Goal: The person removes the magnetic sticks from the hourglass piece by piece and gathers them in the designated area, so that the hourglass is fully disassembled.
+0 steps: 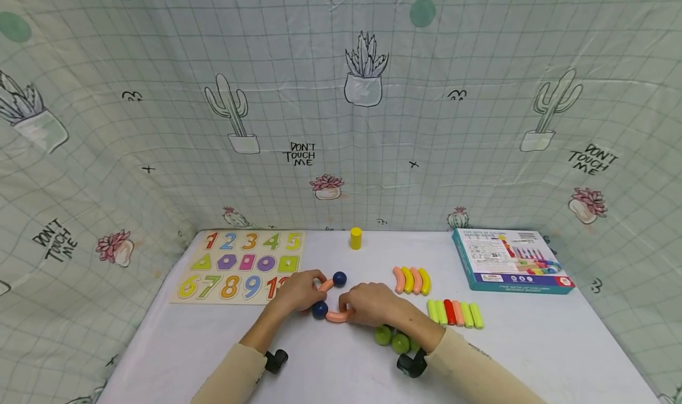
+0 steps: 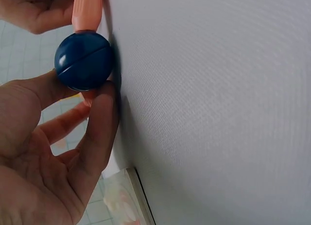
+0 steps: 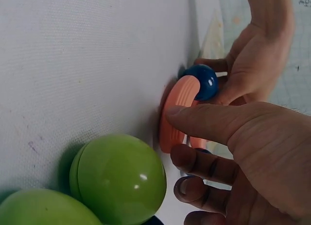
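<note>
While the left hand [image 1: 298,291] pinches a dark blue ball [image 1: 319,310] between thumb and fingers, the right hand [image 1: 370,303] grips a curved orange piece [image 1: 335,316] that joins this ball. Both lie on the white table [image 1: 533,345] between the two hands; the ball is glossy with a thin seam around it. Just behind the right wrist rest green balls [image 1: 391,337].

I see cream long sleeves [image 1: 234,371] on both my arms. A black camera mount [image 1: 411,364] sits strapped at each wrist.
</note>
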The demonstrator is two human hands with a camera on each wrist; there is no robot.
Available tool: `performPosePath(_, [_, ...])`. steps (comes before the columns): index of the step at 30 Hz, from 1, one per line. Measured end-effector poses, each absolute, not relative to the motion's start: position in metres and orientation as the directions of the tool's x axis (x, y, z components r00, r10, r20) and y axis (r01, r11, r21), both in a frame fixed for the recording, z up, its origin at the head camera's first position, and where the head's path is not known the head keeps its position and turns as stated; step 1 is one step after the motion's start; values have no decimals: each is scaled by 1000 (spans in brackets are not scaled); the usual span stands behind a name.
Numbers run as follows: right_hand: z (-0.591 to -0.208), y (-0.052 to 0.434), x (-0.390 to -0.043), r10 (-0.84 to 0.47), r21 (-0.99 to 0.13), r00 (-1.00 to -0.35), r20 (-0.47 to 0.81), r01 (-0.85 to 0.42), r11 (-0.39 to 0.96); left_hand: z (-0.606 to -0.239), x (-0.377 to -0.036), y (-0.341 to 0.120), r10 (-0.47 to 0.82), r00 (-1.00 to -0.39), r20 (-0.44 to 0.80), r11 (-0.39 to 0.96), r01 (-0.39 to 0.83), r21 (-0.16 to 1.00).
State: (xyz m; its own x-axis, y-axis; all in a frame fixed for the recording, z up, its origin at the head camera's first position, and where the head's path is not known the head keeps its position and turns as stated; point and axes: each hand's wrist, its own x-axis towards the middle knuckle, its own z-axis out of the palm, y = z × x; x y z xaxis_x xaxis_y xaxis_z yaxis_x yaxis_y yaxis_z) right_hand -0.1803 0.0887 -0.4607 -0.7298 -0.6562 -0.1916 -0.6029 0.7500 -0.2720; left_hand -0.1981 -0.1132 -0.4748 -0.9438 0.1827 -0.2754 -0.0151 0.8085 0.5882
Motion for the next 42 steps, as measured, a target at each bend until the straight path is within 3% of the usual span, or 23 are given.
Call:
performPosePath(9, [-458, 90, -184, -639, -233, -736, -223, -597, 768, -473, -197, -115, 164, -963, -215, 833, 18, 553])
performPosePath(23, [-459, 90, -184, -639, -267, -743, -200, -586, 765, -467, -194, -115, 278, -935, -220, 782, 88, 617])
performPosePath(31, [-459, 90, -184, -644, -279, -741, -191, -588, 759, -465, -192, -113, 260, -938, -227, 773, 62, 631])
performPosePath(42, [-464, 92, -186, -647, -269, -745, -162, -597, 756, -460, -187, -107, 166, -970, -176, 884, 68, 463])
